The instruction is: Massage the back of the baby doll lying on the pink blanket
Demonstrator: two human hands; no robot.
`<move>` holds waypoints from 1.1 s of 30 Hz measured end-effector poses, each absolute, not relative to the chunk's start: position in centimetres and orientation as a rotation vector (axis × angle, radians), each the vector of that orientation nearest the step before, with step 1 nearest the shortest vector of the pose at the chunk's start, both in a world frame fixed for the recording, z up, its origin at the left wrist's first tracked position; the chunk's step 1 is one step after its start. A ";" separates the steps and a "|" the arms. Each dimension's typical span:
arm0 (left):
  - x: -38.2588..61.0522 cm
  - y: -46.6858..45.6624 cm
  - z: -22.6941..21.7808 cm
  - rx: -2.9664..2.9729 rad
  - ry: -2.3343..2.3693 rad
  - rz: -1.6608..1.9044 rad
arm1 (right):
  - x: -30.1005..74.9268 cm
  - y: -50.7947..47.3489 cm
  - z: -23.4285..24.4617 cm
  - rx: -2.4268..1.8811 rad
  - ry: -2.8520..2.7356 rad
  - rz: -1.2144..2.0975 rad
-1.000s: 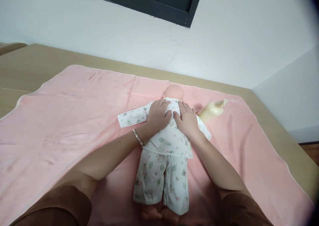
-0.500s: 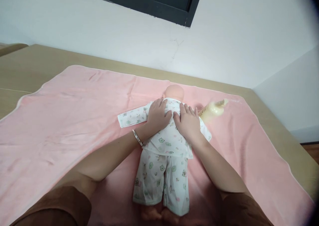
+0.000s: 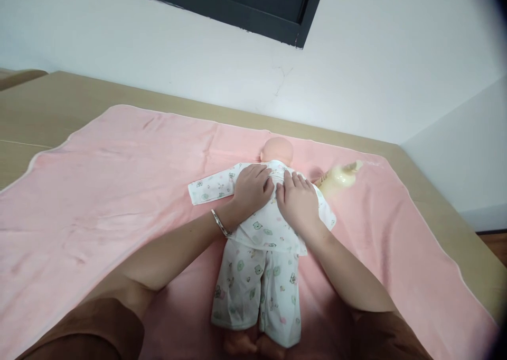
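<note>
A baby doll (image 3: 266, 227) in a white printed top and trousers lies stretched out on a pink blanket (image 3: 130, 159), its bald head (image 3: 278, 149) pointing away from me. No face shows on the head from here. My left hand (image 3: 252, 190) rests flat on the left side of the doll's upper torso, below the shoulder. On the other side my right hand (image 3: 298, 199) lies flat in the same way. A narrow gap separates my two thumbs. Both hands are open and grasp nothing.
Right of the doll's head lies a yellowish, see-through object that looks like a baby bottle (image 3: 343, 176). The blanket covers much of a wooden table (image 3: 166, 93). Behind stands a white wall (image 3: 222, 64) with a dark-framed window (image 3: 297, 32).
Both hands have slid slightly toward me down the doll's upper torso, staying flat on it. My fingers are drawn a little closer together. The doll lies in the same place.
</note>
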State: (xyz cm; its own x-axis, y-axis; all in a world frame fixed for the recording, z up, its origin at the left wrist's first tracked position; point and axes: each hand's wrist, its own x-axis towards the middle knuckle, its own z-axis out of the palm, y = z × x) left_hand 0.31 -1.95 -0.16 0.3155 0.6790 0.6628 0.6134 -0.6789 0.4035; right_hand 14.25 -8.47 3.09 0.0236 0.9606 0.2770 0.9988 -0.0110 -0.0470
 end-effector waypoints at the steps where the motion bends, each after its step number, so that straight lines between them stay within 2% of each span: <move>1: 0.3 -2.0 -0.2 2.472 1.238 1.307 | 14.0 -8.6 3.1 -2.086 -2.017 -0.257; 9: 0.7 -0.8 -1.2 2.448 1.263 1.200 | 16.8 -6.0 2.5 -1.983 -2.063 0.085; 17: 0.2 -2.4 -0.3 2.508 1.289 1.239 | 13.3 -9.6 3.4 -2.081 -2.125 -0.206; 23: 0.7 -0.9 -1.3 2.443 1.297 1.130 | 15.7 -6.9 3.2 -2.095 -2.011 0.042; 27: 0.6 -0.9 -1.1 2.461 1.253 1.225 | 16.4 -6.1 2.7 -2.088 -1.958 0.098; 33: 0.3 -2.5 0.3 2.604 1.261 1.188 | 13.3 -9.6 3.0 -2.094 -2.054 -0.183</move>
